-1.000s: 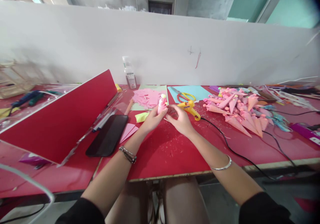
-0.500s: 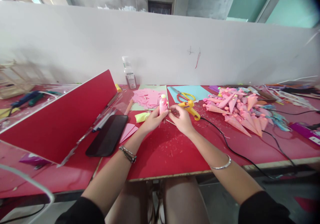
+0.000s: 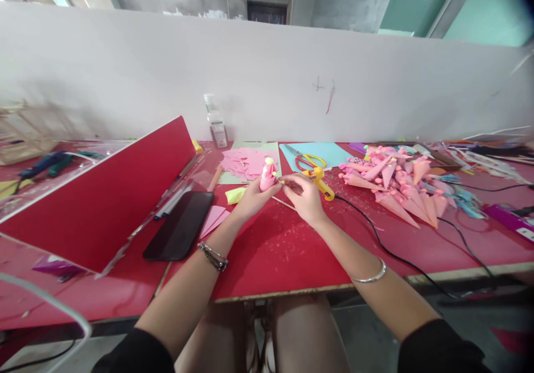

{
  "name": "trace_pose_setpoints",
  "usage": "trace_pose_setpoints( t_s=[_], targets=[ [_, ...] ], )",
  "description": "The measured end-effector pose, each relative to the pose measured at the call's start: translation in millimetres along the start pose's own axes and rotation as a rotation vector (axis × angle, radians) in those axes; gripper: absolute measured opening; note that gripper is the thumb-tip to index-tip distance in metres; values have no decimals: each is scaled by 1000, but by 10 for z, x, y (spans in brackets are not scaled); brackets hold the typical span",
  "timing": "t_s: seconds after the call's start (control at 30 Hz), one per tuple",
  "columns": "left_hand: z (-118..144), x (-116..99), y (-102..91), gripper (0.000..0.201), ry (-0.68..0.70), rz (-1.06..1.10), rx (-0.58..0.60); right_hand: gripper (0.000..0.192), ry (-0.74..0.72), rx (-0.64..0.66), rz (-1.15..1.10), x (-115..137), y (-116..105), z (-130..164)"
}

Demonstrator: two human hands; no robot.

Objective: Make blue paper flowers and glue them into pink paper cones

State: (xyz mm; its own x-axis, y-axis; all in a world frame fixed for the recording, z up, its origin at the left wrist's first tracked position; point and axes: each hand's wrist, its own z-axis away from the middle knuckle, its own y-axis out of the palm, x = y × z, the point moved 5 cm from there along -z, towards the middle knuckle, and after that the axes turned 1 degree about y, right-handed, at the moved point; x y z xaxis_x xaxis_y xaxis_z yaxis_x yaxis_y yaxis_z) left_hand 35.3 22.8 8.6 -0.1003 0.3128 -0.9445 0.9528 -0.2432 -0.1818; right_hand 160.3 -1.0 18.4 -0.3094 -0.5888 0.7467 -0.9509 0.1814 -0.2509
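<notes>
My left hand [image 3: 251,198] is closed around a small pink paper cone [image 3: 266,182], held above the red table. A pale yellow ball [image 3: 269,162] sits at its top, and another bit of yellow shows on its right side. Beside the cone, the fingertips of my right hand [image 3: 307,198] are pinched together at a tiny yellow piece [image 3: 281,182], too small to name surely. Just behind my right hand lies a yellow hot glue gun [image 3: 320,181]. A crumpled yellow piece [image 3: 235,195] rests left of my left hand.
A heap of pink paper cones [image 3: 400,178] lies to the right. Pink paper pieces [image 3: 246,162] and scissors [image 3: 306,159] are behind my hands. On the left are a black phone [image 3: 179,225], pink sheets [image 3: 213,220] and a leaning red board [image 3: 112,195]. A black cord [image 3: 375,234] crosses the table.
The cone has tilted and shifted slightly left and down in my left hand, so yellow on its right side now shows. My right hand stays close beside it, still pinched.
</notes>
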Motion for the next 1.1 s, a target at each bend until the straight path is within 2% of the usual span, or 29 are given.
trace_pose_setpoints(
  t_s=[0.17,0.37,0.57,0.67,0.87,1.1],
  targets=[
    [-17,26,7,29,12,-25,12,17,-32,14,2,47,5,7],
    [-16,29,-11,28,8,-6,-1,14,-129,1,140,129,-4,28],
    [-28,33,-6,25,10,42,9,17,-86,34,97,126,22,29],
    [-30,26,-20,24,-1,55,-17,12,-69,37,89,112,27,34],
    [-24,-18,-13,21,-9,93,20,8,-86,51,122,130,42,49],
    [-20,57,15,24,-89,282,83,7,-101,29,116,186,47,53]
  ],
)
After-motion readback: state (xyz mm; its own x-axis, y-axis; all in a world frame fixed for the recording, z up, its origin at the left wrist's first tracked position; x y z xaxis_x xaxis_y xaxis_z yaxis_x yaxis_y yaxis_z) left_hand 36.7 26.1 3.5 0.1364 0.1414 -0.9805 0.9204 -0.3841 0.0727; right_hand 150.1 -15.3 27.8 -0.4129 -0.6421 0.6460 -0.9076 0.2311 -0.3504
